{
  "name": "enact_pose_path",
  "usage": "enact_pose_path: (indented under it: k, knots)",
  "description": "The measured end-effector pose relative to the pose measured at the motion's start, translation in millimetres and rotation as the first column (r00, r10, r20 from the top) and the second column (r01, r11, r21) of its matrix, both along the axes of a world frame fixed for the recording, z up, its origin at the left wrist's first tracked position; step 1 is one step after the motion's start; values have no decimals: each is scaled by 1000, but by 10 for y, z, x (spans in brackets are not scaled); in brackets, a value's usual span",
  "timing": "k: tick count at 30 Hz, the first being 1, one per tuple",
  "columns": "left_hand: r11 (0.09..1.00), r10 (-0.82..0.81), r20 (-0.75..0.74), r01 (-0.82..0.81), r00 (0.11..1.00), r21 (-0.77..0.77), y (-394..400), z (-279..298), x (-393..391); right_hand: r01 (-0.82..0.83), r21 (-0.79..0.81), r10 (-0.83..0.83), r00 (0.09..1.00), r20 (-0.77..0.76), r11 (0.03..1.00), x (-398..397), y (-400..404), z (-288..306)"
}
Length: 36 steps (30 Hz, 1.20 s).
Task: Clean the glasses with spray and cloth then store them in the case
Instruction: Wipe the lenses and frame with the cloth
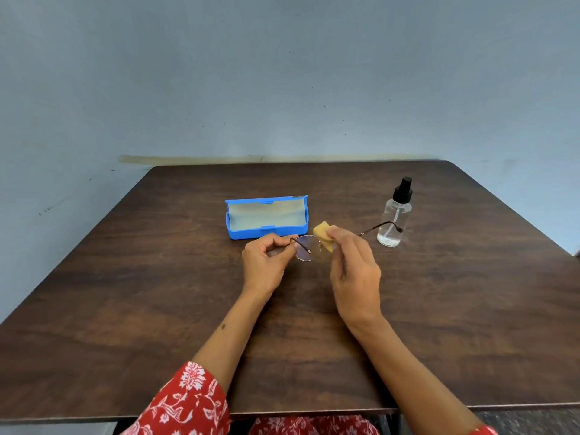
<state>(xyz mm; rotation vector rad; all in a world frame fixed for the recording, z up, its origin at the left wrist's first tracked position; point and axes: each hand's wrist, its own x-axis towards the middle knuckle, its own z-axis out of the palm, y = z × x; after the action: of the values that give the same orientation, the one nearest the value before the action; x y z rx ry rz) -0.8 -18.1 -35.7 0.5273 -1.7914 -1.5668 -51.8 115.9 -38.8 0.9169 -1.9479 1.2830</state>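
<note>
The glasses [306,248] hang in the air between the two hands, just above the counter [157,277]. The left hand [266,262] has its fingers curled round the frame at one end, by the hinge, so that one round lens sits right beside its thumb. The right hand [354,271] pinches a small yellow cloth [323,235] against the other lens, which the cloth and fingers hide almost wholly. One thin dark temple arm crosses in front of the visible lens; the other juts out past the right hand and ends in a curved tip in front of the spray bottle [394,221].

The frame is fine wire, dark brown, and the lens is clear with a faint bluish sheen. The cloth looks soft and crumpled into a wad.

Beyond the left hand lies the case [266,218] — bright blue, oblong, hard-looking, its lid raised to show a pale grey lining. Beyond the right hand and a little outward stands the spray bottle, upright, of clear plastic with a black pump top and a thin tube inside; it holds clear liquid, though the level is hard to judge.

The counter is dark wood-grain with rounded far corners. Red sleeves [188,400] with a white floral print are cut off at the bottom edge
</note>
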Motion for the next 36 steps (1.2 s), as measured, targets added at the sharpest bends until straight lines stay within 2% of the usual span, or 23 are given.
enact_pose_path:
  k: [3,5,7,10,16,21,27,33,36]
  knots:
    - [1000,-16,-4,16,1000,22,9,24,2,-27,189,54,988,-143,982,56,-89,-14]
    - [999,-21,-15,22,1000,40,13,34,7,42,356,49,969,-241,934,71,-130,-50]
    - [999,-15,-7,15,1000,30,14,34,9,120,438,21,952,-304,891,44,-131,-86]
    - [1000,-6,-7,5,1000,-7,3,11,2,185,461,-17,939,-344,868,14,-108,-116]
    - [998,-22,-42,25,999,52,16,19,4,271,414,-113,923,-368,869,15,-80,-84]
    - [999,-14,-17,15,1000,38,16,20,10,125,428,38,935,-353,895,52,-107,-94]
    - [1000,-3,-14,3,1000,29,15,30,12,191,412,-69,954,-292,891,21,-74,-91]
    - [999,-6,-13,6,1000,31,19,34,27,84,458,72,947,-313,885,70,-110,-90]
    - [999,-6,-35,7,999,40,17,35,27,117,438,16,958,-287,891,58,-89,-72]
